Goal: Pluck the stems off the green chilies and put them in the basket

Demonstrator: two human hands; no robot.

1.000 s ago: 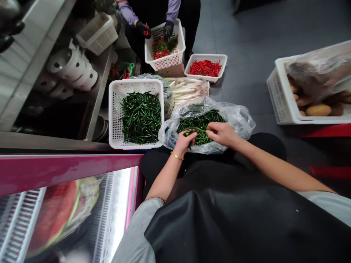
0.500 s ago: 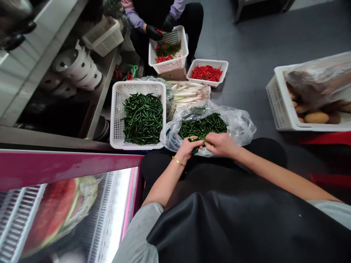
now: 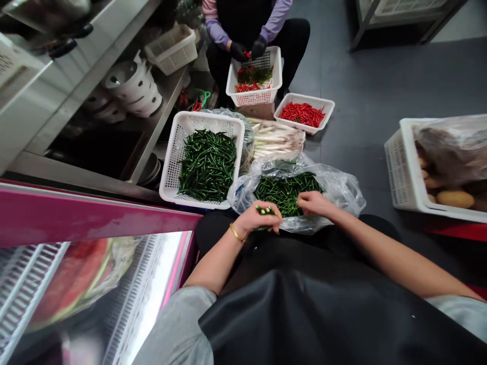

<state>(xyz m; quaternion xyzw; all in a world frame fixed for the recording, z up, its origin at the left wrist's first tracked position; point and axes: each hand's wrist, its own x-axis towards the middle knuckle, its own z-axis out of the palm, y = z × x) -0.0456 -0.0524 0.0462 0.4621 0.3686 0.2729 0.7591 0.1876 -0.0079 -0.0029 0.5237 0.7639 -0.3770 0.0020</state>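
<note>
Several green chili peppers (image 3: 265, 210) stick out of my left hand (image 3: 257, 219), which is closed around them in front of the clear plastic bag. My right hand (image 3: 315, 203) is closed at the near right side of the peppers in the bag; what its fingers pinch, if anything, is hidden. The open plastic bag (image 3: 345, 191) lies before me with a heap of loose green chilies (image 3: 283, 191) in it. Left of the bag stands a white basket (image 3: 170, 175) holding a pile of green chilies (image 3: 208, 165).
A co-worker's gloved hands (image 3: 249, 49) hold red chilies over another white basket (image 3: 254, 96). Beside it sits a tray of red chilies (image 3: 303, 114). Pale-stemmed scallions (image 3: 276, 138) lie behind the bag. A potato crate (image 3: 405, 175) stands right, a steel shelf (image 3: 152, 137) left.
My hands have moved apart: the left has drawn nearer to me with the chilies, the right is over the bag's right side. The camera view has shifted, moving the scene rightward.
</note>
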